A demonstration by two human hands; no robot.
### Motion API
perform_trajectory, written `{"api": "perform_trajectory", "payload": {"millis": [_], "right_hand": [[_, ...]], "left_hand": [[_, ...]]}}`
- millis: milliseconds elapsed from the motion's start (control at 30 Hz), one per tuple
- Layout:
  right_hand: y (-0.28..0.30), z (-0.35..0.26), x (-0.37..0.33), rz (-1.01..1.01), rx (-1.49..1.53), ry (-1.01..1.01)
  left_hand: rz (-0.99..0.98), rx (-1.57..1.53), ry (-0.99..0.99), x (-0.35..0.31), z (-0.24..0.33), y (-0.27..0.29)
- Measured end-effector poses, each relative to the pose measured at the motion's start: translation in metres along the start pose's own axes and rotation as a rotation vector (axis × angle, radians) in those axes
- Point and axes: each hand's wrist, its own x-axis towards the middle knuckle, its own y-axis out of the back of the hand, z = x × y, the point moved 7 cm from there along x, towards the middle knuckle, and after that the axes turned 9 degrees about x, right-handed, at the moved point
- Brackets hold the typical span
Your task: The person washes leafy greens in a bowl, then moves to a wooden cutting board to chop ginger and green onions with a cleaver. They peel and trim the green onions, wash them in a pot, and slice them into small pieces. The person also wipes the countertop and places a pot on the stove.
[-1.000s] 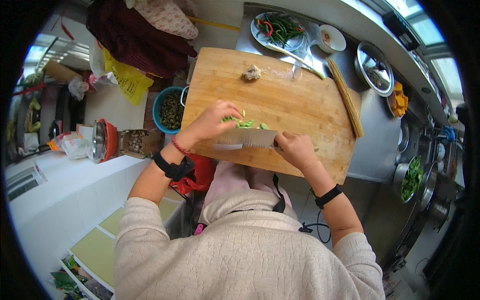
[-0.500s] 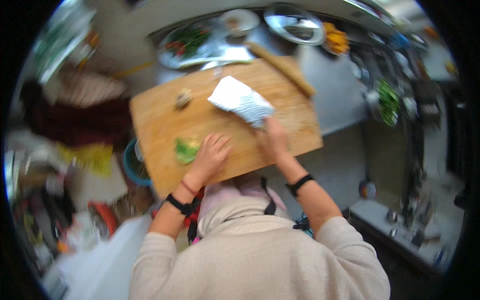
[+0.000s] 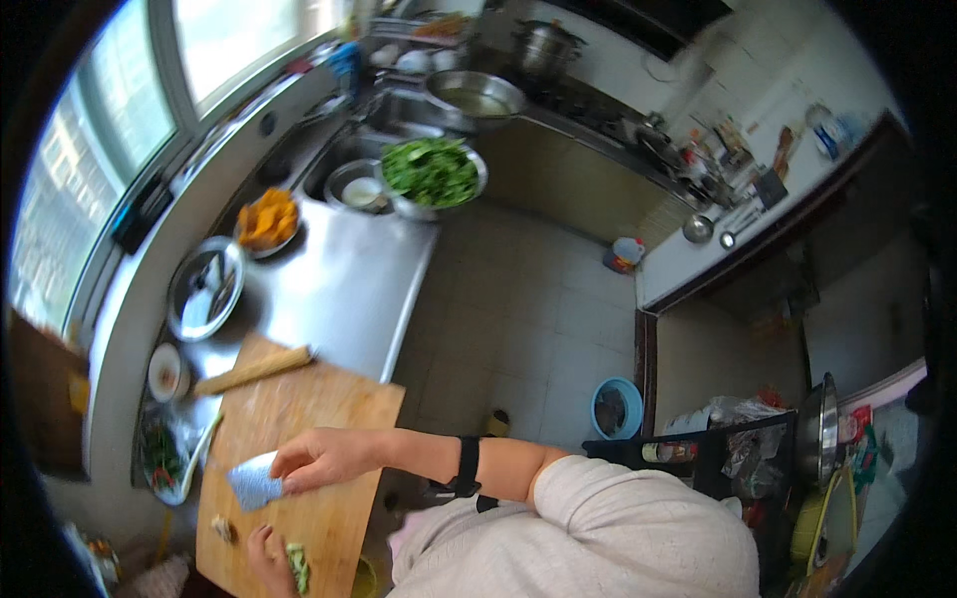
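My right hand [image 3: 311, 460] is closed at one end of a broad-bladed cleaver [image 3: 254, 483]. Its pale, bluish, textured blade is above the wooden cutting board [image 3: 329, 409]; my fingers hide the handle. Lower on the board, my left hand [image 3: 269, 560] has its fingers spread and holds nothing that I can see. Part of that hand is cut off by the picture's lower edge. Beside it lies a light-green vegetable piece [image 3: 297, 568]. A small pale, brownish lump [image 3: 222, 528] sits near the board's left side.
A wooden rolling pin [image 3: 254, 369] lies across the board's far end. On the steel counter [image 3: 339, 269] are a glass-lidded dish [image 3: 205, 289], orange chunks [image 3: 267, 219] and a bowl of leafy greens [image 3: 431, 171]. A plate of cut vegetables [image 3: 164, 463] stands left. A blue basin [image 3: 616, 409] is on the floor.
The view has swung to the right, bringing the sink, stove and doorway in. The cleaver stays in my right hand; my left hand remains by the green piece.
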Motion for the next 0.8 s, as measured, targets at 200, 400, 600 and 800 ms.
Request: {"api": "perform_trajectory", "payload": {"millis": [200, 400, 600, 800], "right_hand": [[0.17, -0.004, -0.106, 0.128, -0.649, 0.218], [0.398, 0.125, -0.303, 0.373, 0.196, -0.254], [0.597, 0.202, -0.461, 0.802, 0.613, -0.371], [0.807, 0.202, -0.594, 1.165, 0.637, -0.222]], "left_hand": [[0.022, -0.503, 0.04, 0.099, 0.126, -0.046], [-0.223, -0.336, -0.025, 0.12, 0.4, -0.238], [-0.624, -0.239, -0.505, 0.138, 0.663, -0.398], [-0.729, -0.121, -0.873, 0.216, 0.856, -0.566]]}}
